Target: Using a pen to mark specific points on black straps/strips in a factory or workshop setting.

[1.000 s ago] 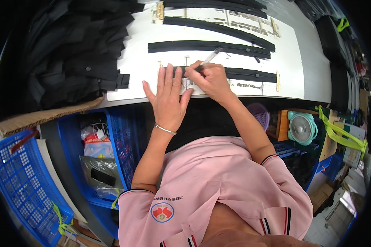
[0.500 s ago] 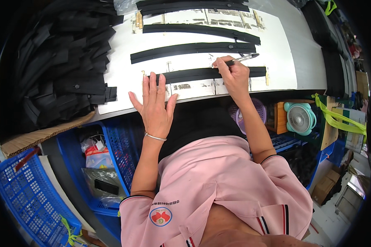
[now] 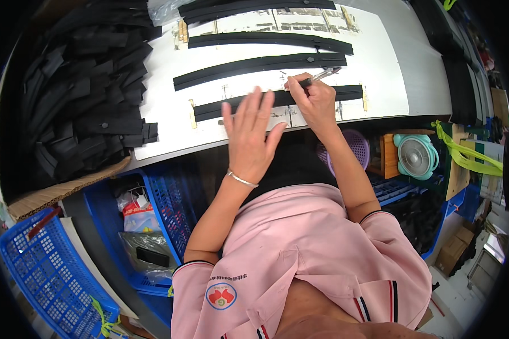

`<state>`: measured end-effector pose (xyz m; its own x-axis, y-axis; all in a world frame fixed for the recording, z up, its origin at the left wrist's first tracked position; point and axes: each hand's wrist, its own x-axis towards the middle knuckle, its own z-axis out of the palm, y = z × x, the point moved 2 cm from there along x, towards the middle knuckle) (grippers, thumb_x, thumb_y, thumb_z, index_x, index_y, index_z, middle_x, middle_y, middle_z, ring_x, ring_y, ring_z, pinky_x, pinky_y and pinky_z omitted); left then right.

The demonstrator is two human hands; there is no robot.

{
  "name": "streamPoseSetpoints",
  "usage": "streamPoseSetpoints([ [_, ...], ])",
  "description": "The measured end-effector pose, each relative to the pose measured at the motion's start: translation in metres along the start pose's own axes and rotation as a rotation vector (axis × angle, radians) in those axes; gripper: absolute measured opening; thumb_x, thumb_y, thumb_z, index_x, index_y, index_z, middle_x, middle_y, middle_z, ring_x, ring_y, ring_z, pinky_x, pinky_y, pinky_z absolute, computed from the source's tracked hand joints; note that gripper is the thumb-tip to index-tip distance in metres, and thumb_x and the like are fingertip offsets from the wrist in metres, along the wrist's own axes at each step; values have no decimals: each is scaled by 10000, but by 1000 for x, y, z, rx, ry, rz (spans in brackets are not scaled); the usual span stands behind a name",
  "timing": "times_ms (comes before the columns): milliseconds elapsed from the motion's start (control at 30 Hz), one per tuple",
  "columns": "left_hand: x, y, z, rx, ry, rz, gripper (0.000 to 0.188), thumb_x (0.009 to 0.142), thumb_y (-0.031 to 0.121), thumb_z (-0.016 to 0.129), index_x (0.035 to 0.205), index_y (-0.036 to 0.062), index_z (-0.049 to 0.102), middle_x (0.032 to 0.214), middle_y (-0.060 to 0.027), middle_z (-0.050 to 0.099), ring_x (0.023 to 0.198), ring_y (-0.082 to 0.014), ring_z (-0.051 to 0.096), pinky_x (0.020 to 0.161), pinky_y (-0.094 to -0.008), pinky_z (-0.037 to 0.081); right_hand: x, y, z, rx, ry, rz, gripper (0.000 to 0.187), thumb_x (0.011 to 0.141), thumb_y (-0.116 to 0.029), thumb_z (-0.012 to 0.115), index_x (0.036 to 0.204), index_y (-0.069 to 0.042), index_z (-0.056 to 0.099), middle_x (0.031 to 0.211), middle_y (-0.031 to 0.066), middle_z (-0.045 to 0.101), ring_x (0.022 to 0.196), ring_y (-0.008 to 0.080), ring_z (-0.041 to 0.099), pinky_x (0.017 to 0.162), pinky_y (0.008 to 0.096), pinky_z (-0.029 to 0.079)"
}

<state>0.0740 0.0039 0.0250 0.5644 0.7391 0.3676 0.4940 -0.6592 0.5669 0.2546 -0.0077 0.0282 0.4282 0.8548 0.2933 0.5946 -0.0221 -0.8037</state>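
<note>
while the nearest black strip lies along the front part of the white board, the right hand is closed around a pen at the strip's far edge (the fingers hide the tip). the left hand, apart from the right, is spread over the strip's left half, gripping nothing; it is blurred, so whether it touches cannot be told. farther back lie more black strips, with a dark heap to the left. at lower right sit a purple basket and a turquoise fan.
</note>
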Motion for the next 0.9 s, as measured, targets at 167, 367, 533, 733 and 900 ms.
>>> streamPoseSetpoints([
  [167,4,7,10,107,-29,4,500,918,268,733,1365,65,637,1447,-100,574,1330,-291,499,1199,-553,232,-1,2,3,136,85,-12,163,950,-124,705,884,23,726,696,67,702,577,83,602,527,244,454],
  [367,2,5,11,109,-53,-22,473,943,252,709,1389,111,635,1462,-64,576,1355,-286,483,1212,-524,208,-3,4,-5,246,-36,17,214,941,-115,695,790,36,713,672,57,691,551,65,553,493,268,416],
  [533,3,5,12,111,-51,-32,462,940,247,712,1377,113,647,1453,-64,584,1352,-286,488,1211,-524,211,-4,9,-3,197,-53,-16,217,904,-129,720,764,37,704,646,89,671,506,104,555,476,296,413],
  [733,5,6,14,117,-40,7,461,933,235,722,1372,111,651,1448,-73,591,1349,-288,499,1208,-523,221,-3,9,-5,127,-23,-67,203,880,-132,713,752,26,700,649,132,656,487,217,581,477,333,431],
  [900,3,4,12,143,-37,23,470,909,223,746,1353,96,658,1440,-86,590,1343,-289,498,1197,-545,234,-2,0,-36,347,-117,100,198,919,-97,644,784,30,712,687,66,676,599,100,593,562,276,451],
])
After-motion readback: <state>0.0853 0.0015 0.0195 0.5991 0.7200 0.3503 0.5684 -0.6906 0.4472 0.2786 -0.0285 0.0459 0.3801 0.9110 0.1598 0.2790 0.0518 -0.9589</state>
